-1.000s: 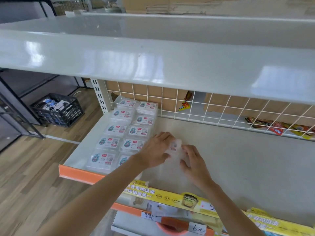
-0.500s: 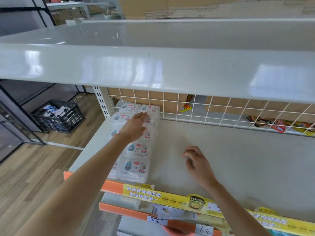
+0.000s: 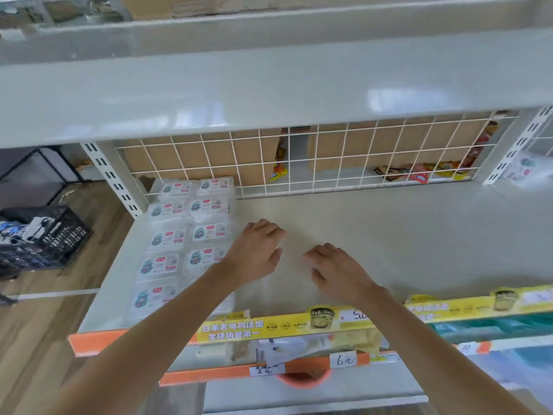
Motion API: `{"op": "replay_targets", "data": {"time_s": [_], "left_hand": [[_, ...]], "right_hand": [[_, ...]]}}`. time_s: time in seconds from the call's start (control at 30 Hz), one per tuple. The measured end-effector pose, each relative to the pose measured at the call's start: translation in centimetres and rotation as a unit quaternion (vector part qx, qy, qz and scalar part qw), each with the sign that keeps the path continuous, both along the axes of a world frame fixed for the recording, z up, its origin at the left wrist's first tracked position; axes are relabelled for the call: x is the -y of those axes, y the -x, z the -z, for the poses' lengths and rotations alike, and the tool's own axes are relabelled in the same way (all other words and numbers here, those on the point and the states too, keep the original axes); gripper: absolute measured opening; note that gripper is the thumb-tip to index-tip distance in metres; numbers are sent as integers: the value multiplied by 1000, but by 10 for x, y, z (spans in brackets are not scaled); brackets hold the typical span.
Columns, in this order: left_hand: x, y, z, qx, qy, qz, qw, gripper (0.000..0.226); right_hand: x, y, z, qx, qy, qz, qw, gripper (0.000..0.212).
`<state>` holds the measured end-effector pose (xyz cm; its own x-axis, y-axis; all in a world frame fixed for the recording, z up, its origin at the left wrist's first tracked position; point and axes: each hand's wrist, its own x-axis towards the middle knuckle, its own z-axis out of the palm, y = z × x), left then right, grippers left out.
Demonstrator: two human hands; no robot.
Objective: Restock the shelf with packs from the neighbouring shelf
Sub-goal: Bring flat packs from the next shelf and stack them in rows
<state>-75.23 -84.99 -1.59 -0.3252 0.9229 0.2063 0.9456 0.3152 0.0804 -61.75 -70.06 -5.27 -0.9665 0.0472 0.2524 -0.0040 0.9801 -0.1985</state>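
Shelf (image 3: 389, 235): pale grey board with an orange front strip and a yellow label band along the edge; bare surface over its middle and right.
Packs (image 3: 191, 232): clear plastic packs with blue-and-red labels, lying flat in 2 columns at the left end of the shelf, running from the wire back to the front edge.
Left hand (image 3: 257, 253): palm down over the bare shelf just right of the packs, fingers loosely spread, holding nothing.
Right hand (image 3: 338, 271): palm down near the left hand, apart from it, fingers relaxed and slightly bent, holding nothing.
Wire grid (image 3: 329, 157): white mesh at the back of the shelf, with cardboard and snack packets behind it.
Crate (image 3: 45, 235): black, on the wooden floor to the left.
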Motion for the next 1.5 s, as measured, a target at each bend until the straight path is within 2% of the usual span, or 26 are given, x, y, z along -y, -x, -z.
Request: {"op": "replay_targets", "data": {"time_s": [0.1,0.2,0.3,0.57,0.73,0.93,1.13,1.27,1.5], "left_hand": [[-25,-26,7,5,29,42,999,40],[-59,-62,5,7,20,71,997,41],[-103,-104,1,24,13,80,996,46],[-233,-236,11,58,-32,171,983,36],[-298,-299,19,79,-1,224,971,44],[-371,-327,17,94,21,232,968,43],[-468,-331,20,115,16,221,968,53],[-525,-337,18,140,11,212,967,67],[-584,-342,23,136,50,219,965,49]], "right_hand": [[-21,-33,-3,-24,-19,10,999,26],[-49,-74,-10,-25,-30,35,999,35],[-82,-128,-16,-24,-31,58,998,35],[-169,-283,-25,-28,-15,176,984,31],[-213,-351,-21,-20,11,264,964,33],[-261,-385,-22,-76,40,308,948,28],[-353,-399,-33,-58,36,329,942,35],[-418,-404,-42,-39,29,360,932,29],[-487,-409,-17,-39,65,390,918,28]]}}
